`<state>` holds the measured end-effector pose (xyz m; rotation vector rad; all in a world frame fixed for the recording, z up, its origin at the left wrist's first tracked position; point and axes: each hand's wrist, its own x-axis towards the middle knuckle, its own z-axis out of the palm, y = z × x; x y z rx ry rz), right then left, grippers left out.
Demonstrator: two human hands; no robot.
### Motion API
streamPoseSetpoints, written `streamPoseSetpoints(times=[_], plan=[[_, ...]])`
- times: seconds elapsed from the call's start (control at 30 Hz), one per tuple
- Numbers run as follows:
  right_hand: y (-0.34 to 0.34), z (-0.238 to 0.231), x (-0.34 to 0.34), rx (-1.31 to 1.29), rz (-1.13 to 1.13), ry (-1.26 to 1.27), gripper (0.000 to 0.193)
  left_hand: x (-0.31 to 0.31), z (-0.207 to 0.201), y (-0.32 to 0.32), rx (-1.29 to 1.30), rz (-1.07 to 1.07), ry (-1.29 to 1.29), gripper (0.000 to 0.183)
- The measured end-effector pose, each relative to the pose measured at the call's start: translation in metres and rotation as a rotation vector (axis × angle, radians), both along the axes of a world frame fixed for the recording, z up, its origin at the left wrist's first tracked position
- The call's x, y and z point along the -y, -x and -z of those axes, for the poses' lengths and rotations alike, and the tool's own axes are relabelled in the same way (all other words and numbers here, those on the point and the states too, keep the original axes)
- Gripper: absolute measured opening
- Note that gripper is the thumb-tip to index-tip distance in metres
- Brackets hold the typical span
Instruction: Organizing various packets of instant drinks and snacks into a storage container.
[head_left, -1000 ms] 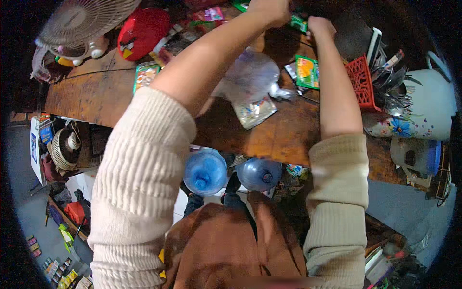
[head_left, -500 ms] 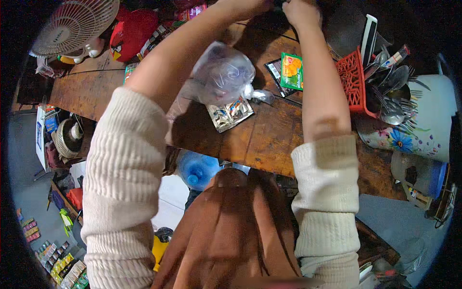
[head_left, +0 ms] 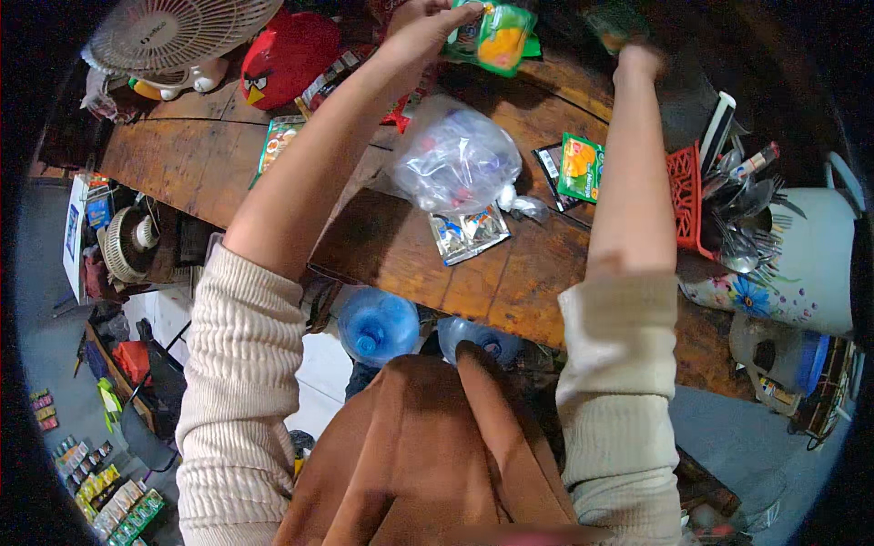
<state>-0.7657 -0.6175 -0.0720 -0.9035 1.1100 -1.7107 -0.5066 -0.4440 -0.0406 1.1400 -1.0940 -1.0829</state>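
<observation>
At the far middle of the wooden table (head_left: 382,246), my left hand (head_left: 423,27) is closed on green drink sachets (head_left: 503,41) with an orange fruit picture. Farther right, my right hand (head_left: 642,62) is smeared by motion. A blurred dark, greenish thing (head_left: 617,27) shows just beyond its fingers, and I cannot tell whether it is held. A knotted clear plastic bag (head_left: 460,159) lies between my arms, with silver sachets (head_left: 469,235) partly under it. Beside my right forearm, another green fruit sachet (head_left: 580,166) rests over a black sachet (head_left: 549,173).
To the right stand a red basket (head_left: 685,200) of forks and spoons and a white floral container (head_left: 810,255). A fan (head_left: 177,41) and a red plush toy (head_left: 287,59) are at the far left. Blue water jugs (head_left: 378,323) sit below the table's near edge.
My left hand has come back toward me and into view with the green sachets. My right hand has moved to the right and slightly nearer. The whole view has shifted a little.
</observation>
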Motion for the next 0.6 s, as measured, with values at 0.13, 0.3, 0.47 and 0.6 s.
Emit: streamPoseSetpoints(times=[0.13,0.3,0.47,0.6], plan=[[-0.027,-0.007,0.015,-0.301,-0.098,-0.102,0.051,-0.025,0.000,-0.003,-0.239,-0.054,-0.147,0.027],[-0.051,-0.025,0.007,-0.676,-0.234,-0.196,0.048,-0.085,-0.037,-0.015,-0.287,0.072,-0.231,0.036],[-0.066,-0.036,0.006,-1.077,-0.370,-0.299,0.047,-0.121,-0.045,-0.036,-0.272,0.050,-0.231,0.045],[-0.074,-0.040,-0.012,-1.413,-0.473,-0.396,0.046,-0.138,-0.039,-0.049,-0.347,0.056,-0.214,0.046]])
